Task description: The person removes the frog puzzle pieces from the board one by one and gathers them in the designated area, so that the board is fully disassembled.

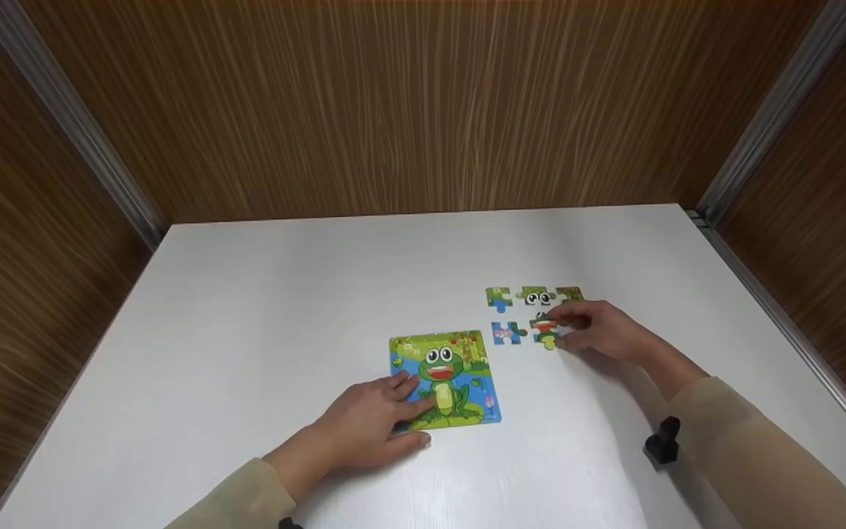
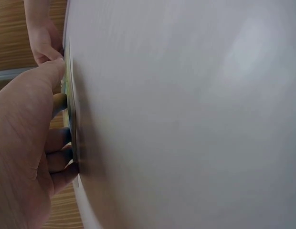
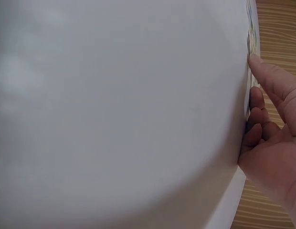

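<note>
My left hand [image 1: 375, 422] lies with spread fingers on the lower left of a square frog puzzle board [image 1: 460, 411], which shows a complete green frog on a blue and green ground. In the left wrist view its fingertips rest along the board's thin edge. Over to the right, my right hand [image 1: 603, 330] holds a jigsaw piece [image 1: 545, 332] with the frog's red mouth between thumb and forefinger, low at the table. Left of it lies a blue and pink jigsaw piece [image 1: 505, 333]. The right wrist view shows these fingertips down at the table surface.
Behind the held piece lie a green and blue corner piece [image 1: 498, 297], a piece with the frog's eyes [image 1: 538, 298] and a green piece [image 1: 568, 293] partly behind my fingers. The white table [image 1: 269, 294] meets wood-grain panels [image 1: 423, 110] at its back and sides.
</note>
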`<state>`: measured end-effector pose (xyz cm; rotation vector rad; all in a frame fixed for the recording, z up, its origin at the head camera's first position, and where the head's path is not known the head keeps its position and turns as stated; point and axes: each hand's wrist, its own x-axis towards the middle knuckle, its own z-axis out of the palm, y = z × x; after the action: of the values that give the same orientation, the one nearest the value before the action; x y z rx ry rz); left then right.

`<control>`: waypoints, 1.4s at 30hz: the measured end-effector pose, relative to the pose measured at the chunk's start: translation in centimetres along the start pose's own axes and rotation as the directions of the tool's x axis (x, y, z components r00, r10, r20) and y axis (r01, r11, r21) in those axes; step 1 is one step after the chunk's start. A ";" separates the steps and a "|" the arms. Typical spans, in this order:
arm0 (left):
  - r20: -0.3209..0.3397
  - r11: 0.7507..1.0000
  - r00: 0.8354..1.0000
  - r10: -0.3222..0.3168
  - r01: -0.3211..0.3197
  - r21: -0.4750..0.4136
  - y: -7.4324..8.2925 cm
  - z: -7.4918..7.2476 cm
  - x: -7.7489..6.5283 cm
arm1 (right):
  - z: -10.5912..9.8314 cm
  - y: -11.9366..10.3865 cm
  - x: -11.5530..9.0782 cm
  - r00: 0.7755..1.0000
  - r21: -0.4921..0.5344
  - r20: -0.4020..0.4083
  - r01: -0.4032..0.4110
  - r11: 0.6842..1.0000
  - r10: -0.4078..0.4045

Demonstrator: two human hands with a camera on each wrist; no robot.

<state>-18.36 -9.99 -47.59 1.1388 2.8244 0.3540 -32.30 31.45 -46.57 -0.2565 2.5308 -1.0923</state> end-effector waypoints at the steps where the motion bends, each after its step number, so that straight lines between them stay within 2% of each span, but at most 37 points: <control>1: 0.004 1.000 1.000 -0.002 0.002 0.003 0.0 0.0 0.0 | 0.0 0.0 0.0 1.000 -0.006 -0.003 0.000 1.000 0.000; 7: 0.016 1.000 1.000 -0.015 0.015 0.005 0.1 -0.1 -0.1 | 0.1 0.1 -0.1 1.000 -0.008 -0.020 0.006 1.000 -0.006; 17: 0.030 1.000 0.999 -0.023 0.023 -0.009 0.2 -0.1 0.1 | -0.1 -0.2 -0.7 0.998 0.069 -0.061 0.014 0.998 -0.010; 21: 0.043 0.999 0.998 -0.035 0.035 -0.010 0.2 -0.1 0.0 | 0.2 -1.5 -1.3 0.992 0.082 -0.095 0.090 0.993 -0.082; 25: 0.037 0.999 0.999 -0.032 0.032 -0.006 0.2 -0.2 0.0 | 1.1 -3.1 -1.6 0.980 0.034 -0.098 0.180 0.983 -0.176; 30: 0.019 1.000 1.000 -0.008 0.008 0.003 0.1 -0.1 0.1 | 2.3 -5.2 -1.7 0.966 -0.009 -0.056 0.252 0.968 -0.252; 37: 0.017 1.000 1.000 0.000 0.000 0.004 0.0 -0.1 0.1 | 4.1 -7.7 -1.8 0.932 -0.015 0.014 0.362 0.932 -0.361; 42: 0.018 1.000 1.000 -0.010 0.010 0.001 0.1 -0.2 0.1 | 5.5 -8.9 -1.8 0.919 -0.033 0.070 0.390 0.920 -0.387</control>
<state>-18.38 -9.89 -47.41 1.1212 2.8142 0.3393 -28.27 22.24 -43.11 -0.8243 2.5124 -1.1411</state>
